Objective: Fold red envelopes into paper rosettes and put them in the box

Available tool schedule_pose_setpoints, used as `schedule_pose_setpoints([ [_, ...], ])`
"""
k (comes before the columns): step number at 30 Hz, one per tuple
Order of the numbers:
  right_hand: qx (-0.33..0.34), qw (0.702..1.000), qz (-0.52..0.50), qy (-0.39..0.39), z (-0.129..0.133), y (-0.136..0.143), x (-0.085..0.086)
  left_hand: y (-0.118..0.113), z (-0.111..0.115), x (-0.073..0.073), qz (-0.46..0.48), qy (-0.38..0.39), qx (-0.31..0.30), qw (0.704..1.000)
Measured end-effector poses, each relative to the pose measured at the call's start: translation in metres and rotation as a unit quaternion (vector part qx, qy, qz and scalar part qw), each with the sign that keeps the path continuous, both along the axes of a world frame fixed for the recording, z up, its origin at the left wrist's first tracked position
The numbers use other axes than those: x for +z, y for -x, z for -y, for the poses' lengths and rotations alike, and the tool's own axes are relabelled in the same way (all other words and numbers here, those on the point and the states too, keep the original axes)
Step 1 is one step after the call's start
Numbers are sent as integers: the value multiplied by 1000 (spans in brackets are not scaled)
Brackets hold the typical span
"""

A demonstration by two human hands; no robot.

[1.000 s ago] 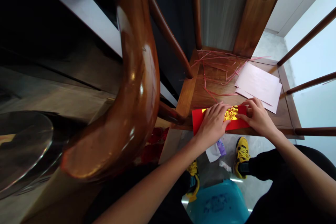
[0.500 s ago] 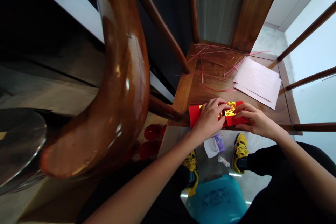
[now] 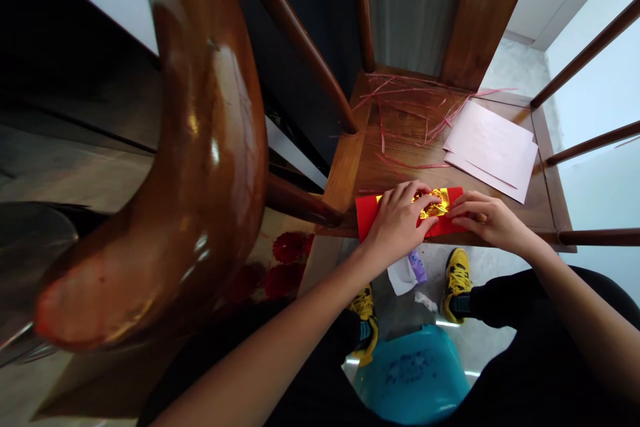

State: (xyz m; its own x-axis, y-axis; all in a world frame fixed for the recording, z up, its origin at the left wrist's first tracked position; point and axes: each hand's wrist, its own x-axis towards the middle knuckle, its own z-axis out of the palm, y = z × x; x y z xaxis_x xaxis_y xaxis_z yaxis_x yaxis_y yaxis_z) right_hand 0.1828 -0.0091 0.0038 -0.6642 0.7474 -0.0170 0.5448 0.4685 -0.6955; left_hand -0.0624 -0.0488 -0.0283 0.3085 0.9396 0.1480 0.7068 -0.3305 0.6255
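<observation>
A red envelope [image 3: 367, 211] with shiny gold patterns lies along the front edge of the wooden seat [image 3: 400, 160]. My left hand [image 3: 399, 217] rests over its left and middle part, fingers spread and slightly bent, pressing it against the wood. At the envelope's right end, my right hand [image 3: 487, 215] has thumb and fingers drawn together in a pinch on the edge. The fingertips partly cover that end. Part of the gold print shows between my two hands.
White paper sheets [image 3: 493, 145] lie behind my right hand. Thin pink strands [image 3: 405, 90] are scattered at the seat's back. A thick curved armrest [image 3: 200, 167] fills the left foreground. Below are a blue plastic stool [image 3: 415, 373] and a purple-and-white packet [image 3: 417, 268].
The envelope's right part, which looked split and raised, now lies flatter and more even. My right hand's fingers have closed together at its edge. The view has shifted slightly.
</observation>
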Motion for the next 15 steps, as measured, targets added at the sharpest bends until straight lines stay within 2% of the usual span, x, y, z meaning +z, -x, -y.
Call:
schedule_pose_setpoints([
  [4, -56, 997, 7, 48, -2, -1, -6, 0, 1, 3, 2, 6, -1, 1000],
  [15, -54, 997, 2, 52, -1, 6, -4, 0, 1, 3, -15, 8, -5, 1000],
])
